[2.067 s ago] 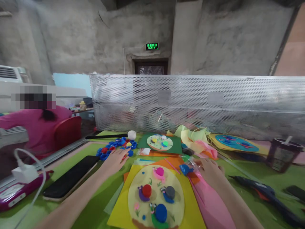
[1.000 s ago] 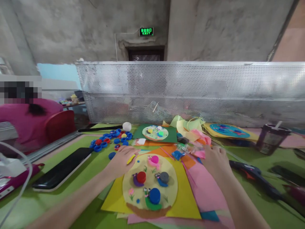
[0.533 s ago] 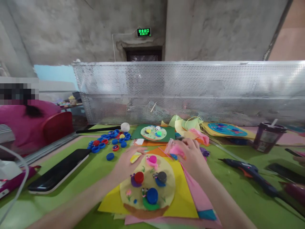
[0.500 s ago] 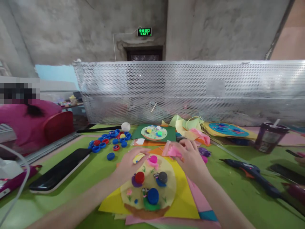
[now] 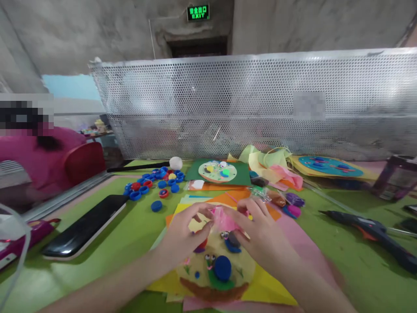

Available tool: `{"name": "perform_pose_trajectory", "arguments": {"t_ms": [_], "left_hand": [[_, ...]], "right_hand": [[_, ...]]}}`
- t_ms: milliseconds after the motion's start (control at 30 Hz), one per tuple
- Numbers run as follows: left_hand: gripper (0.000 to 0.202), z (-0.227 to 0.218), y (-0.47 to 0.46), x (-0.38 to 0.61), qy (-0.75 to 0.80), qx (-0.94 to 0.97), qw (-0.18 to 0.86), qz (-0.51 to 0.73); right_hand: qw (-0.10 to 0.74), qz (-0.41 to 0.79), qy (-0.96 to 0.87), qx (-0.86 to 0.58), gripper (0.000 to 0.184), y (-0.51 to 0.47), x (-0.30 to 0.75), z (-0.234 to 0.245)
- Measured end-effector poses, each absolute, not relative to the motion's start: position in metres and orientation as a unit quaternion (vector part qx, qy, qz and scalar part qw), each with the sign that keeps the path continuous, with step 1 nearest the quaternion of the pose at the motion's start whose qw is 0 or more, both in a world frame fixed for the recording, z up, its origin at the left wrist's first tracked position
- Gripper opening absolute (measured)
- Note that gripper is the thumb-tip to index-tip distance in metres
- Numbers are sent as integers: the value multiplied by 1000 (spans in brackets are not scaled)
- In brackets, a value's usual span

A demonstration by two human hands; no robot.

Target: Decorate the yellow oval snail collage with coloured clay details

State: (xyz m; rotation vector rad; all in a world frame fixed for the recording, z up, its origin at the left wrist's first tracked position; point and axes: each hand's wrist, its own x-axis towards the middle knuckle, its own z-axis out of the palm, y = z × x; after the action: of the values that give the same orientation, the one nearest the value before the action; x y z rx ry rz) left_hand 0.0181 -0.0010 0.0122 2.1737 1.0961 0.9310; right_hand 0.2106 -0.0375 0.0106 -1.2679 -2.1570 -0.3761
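Above a round cream clay picture [image 5: 208, 284] on yellow paper, both hands meet at a small clear packet of pink modelling clay [image 5: 225, 219]. The fingertips of my left hand [image 5: 185, 228] are pinched at its left edge. My right hand [image 5: 263, 228] grips its right side with bent fingers. The picture carries clay snails with bottle-cap shells, among them a blue cap [image 5: 223, 268] on a green body. My left fingers partly cover a red snail [image 5: 201, 244], and my right fingers overlap the snail with the dark shell [image 5: 232, 241].
Loose bottle caps [image 5: 156, 206] and a phone [image 5: 86, 226] lie left. Clay packets [image 5: 276, 199], a glue gun [image 5: 371, 230] and a cup [image 5: 395, 178] are right. Behind are a finished round picture [image 5: 217, 171] and a perforated metal screen [image 5: 208, 108]. A person in pink [image 5: 42, 156] sits far left.
My right hand has brought the pink clay packet left and over the picture. My left hand has come to the packet's edge. The camera view has tipped down.
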Motion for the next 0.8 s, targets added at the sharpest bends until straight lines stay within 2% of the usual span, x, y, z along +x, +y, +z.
{"name": "perform_pose_trajectory", "arguments": {"t_ms": [100,200,300,500,800], "left_hand": [[25,13,-5,15,412,794,275,352],[29,12,-5,11,405,790,196,416],[36,13,-5,7,352,831,156,401],[77,21,-10,7,350,824,235,379],[96,22,-15,13,421,802,257,338]], "right_hand": [[299,-108,-824,-469,38,-40,207,9],[323,-78,-819,-467,40,-41,206,7],[338,-48,-821,-458,39,-42,206,7],[353,-47,-813,-461,41,-44,206,6],[338,-90,-829,-437,38,-43,203,4]]}}
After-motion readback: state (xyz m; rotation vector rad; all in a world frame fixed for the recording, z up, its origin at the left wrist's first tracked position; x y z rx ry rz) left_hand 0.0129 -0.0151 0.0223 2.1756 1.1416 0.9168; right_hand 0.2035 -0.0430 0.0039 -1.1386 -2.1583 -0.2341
